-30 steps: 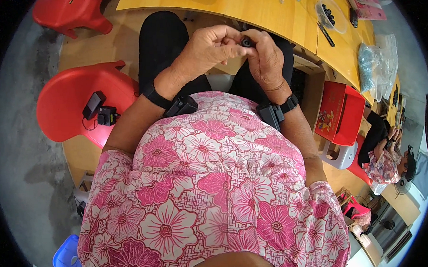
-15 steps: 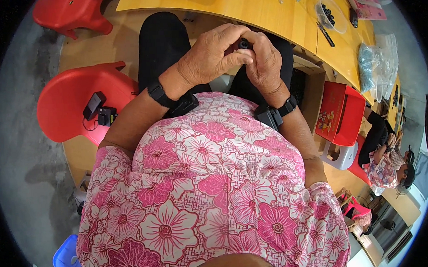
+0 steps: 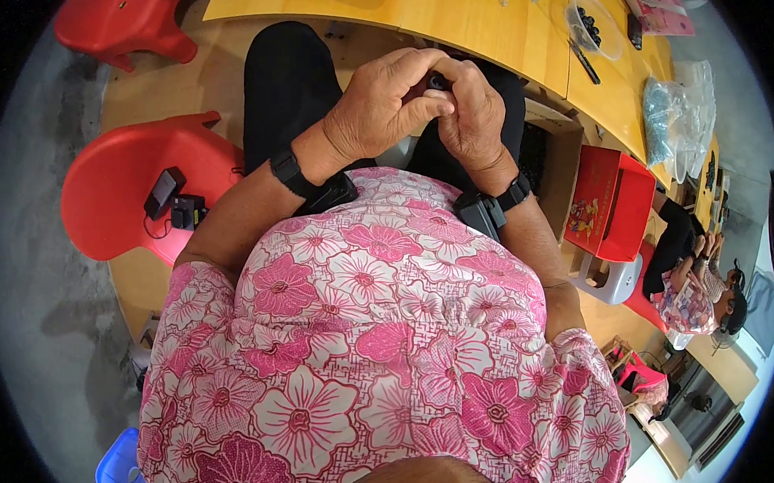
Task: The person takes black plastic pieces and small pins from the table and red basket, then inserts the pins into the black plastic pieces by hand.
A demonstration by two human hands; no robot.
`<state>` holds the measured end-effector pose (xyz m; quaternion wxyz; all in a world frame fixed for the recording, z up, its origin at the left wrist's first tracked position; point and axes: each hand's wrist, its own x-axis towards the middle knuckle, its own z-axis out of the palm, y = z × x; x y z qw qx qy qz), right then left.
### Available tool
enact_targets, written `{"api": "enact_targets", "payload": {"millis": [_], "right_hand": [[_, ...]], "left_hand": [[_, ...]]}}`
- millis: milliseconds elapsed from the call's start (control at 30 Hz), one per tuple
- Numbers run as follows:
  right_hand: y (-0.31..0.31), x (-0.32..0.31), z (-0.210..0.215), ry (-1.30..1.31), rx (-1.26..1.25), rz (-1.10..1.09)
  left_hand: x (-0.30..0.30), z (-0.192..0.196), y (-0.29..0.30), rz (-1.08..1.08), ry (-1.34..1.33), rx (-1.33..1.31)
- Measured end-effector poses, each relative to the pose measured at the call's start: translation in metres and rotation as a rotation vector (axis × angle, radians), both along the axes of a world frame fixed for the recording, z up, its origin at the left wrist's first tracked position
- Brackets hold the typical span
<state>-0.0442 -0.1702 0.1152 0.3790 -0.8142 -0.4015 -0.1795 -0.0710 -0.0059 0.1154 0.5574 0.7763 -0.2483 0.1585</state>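
Black small round part sits between your hands, above your lap, just off the near edge of the yellow worktop. Your left hand and right hand both have fingers curled closed, gripping it; most of it hidden. On the worktop, right side: clear bowl with black pieces, black pen beside it, clear plastic bag. Red box near your right forearm; red chair left.

table along far side; on it, right: bowl, parts inside, pen just nearer. left: chair, devices on seat. right: box. between left hand and right hand: piece.
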Motion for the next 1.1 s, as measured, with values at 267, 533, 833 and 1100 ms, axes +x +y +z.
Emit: {"api": "enact_targets", "payload": {"millis": [267,533,833,1100], "right_hand": [[0.006,0.009,0.008,-0.123,0.017,-0.013],[0.010,0.006,-0.002,-0.081,0.043,-0.049],[0.008,0.004,0.003,-0.061,0.057,-0.057],[0.002,0.004,0.015,0.093,0.161,-0.003]], "left_hand": [[-0.006,-0.001,0.003,-0.050,0.432,-0.397],[-0.007,-0.003,0.011,-0.069,0.684,-0.522],[-0.006,-0.003,0.011,-0.053,0.658,-0.490],[-0.006,-0.003,0.009,0.002,0.603,-0.444]]}}
